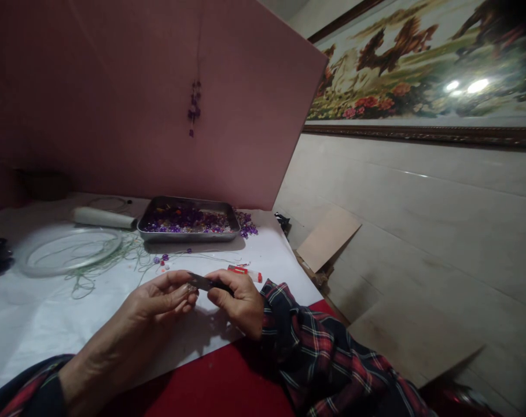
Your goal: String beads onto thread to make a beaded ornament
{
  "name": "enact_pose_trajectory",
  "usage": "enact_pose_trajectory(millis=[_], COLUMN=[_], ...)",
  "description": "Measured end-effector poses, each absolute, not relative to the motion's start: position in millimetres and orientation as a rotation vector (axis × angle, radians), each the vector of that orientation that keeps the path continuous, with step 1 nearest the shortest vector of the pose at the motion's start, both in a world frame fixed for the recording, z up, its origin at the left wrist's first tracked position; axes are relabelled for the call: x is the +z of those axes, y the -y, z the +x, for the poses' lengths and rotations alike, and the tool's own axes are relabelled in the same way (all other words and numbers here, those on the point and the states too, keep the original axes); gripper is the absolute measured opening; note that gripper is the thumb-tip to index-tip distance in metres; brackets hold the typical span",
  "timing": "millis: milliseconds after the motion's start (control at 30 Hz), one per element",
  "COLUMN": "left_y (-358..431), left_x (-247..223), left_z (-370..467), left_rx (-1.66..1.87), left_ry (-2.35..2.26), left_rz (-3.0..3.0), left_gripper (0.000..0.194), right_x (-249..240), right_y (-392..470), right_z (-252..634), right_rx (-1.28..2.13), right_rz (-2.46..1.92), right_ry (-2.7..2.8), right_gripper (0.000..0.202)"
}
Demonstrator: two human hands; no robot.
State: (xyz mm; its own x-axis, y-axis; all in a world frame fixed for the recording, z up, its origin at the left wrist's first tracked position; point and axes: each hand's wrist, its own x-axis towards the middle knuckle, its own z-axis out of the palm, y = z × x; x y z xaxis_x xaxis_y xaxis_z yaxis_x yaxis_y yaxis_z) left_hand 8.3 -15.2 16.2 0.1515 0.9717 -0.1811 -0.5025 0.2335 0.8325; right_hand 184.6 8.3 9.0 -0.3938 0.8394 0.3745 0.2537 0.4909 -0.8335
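In my right hand (239, 298) is a small knife (199, 281) with a flat grey blade and a dark handle, mostly covered by the fingers. The blade points left and its tip meets the fingertips of my left hand (158, 301). Thumb and index finger of that left hand pinch something tiny and shiny, too small to name. Just beyond the hands, several loose purple and pale beads (162, 259) lie on the white sheet (115, 313), beside a thin string. A red and clear lighter-like item (250, 274) rests behind my right hand.
A metal tray (188, 236) of mostly purple beads stands behind, with more beads (246, 225) heaped at its right. Tangled green thread (83, 284), a clear ring-shaped coil (69, 269) and a white cone (104, 218) lie left. A bead strand (194, 110) hangs against the pink panel (254, 116).
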Motion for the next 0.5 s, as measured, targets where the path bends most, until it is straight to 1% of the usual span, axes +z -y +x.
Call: enact_pose_trajectory(millis=[200, 367, 500], left_y=[17.7, 19.2, 20.2], left_x=[17.6, 20.5, 24.3], left_z=[8.5, 9.4, 9.8], left_rx=[1.172, 1.16, 1.184], left_ry=[-0.802, -0.766, -0.782], left_rz=[0.707, 0.7, 0.627], left_gripper=[0.018, 0.018, 0.024], right_x=[7.2, 1.3, -0.2], right_y=[-5.4, -5.6, -5.9], right_z=[182.9, 180.1, 178.6], right_rx=[0.899, 0.992, 1.063], right_rz=[-0.935, -0.905, -0.892], right_ry=[1.849, 1.763, 1.672], right_gripper=[0.021, 0.017, 0.02])
